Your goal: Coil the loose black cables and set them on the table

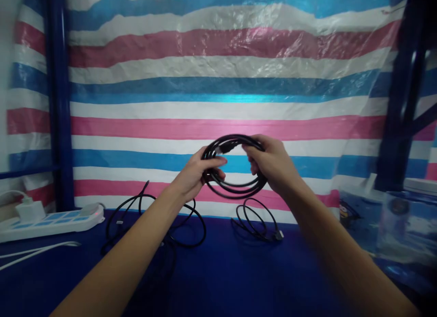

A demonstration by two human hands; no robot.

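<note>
Head view: holding black cable coil point(235, 137) up in mid-air w/ both hands, above blue tabletop point(239, 276), roughly mid-frame. Gripping coil's L side w/ left hand point(193, 178), thumb over strands, fingertips poking thru ring. Pinching coil's R side w/ right hand point(273, 160), fingers curled inside ring. Can see dark connector point(228, 147) w/ paler tip just under upper strands; can't tell type. Can also see loose black cable point(205, 230) on tabletop, partly hidden behind L forearm point(136, 248), & smaller looped cable point(272, 238) w/ plug end, farther R. Far L, noting white power strip point(58, 223) w/ adapter point(30, 212) plugged in & small red light point(97, 213) lit, plus white cord point(41, 250) nearby. Far R, noting clear container point(396, 230), blurry. At back, seeing striped sheet point(205, 109) in pink/red, blue, white.
</note>
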